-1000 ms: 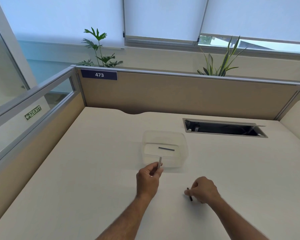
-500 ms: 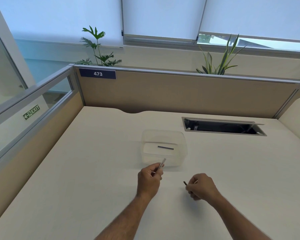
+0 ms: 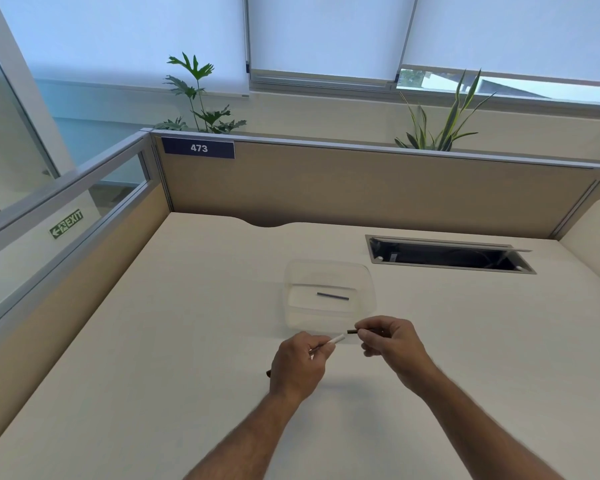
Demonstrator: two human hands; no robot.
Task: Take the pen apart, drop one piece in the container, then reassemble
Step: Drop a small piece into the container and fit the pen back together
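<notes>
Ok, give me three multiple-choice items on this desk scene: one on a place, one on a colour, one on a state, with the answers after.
1. Where is the thin dark pen piece lying?
A. inside the clear plastic container
B. in the cable opening of the desk
C. on the desk beside the left hand

2. What colour is the pen part sticking out of the left hand?
A. red
B. white
C. green

3. How do the two held pen parts stand to each other?
A. fully joined
B. both lying on the desk
C. tips close, a small gap between them

Answers:
1 A, it rests on the container's floor.
2 B, the barrel end is white, facing the dark part in the right hand.
3 C, desk surface shows between the two tips.
</notes>
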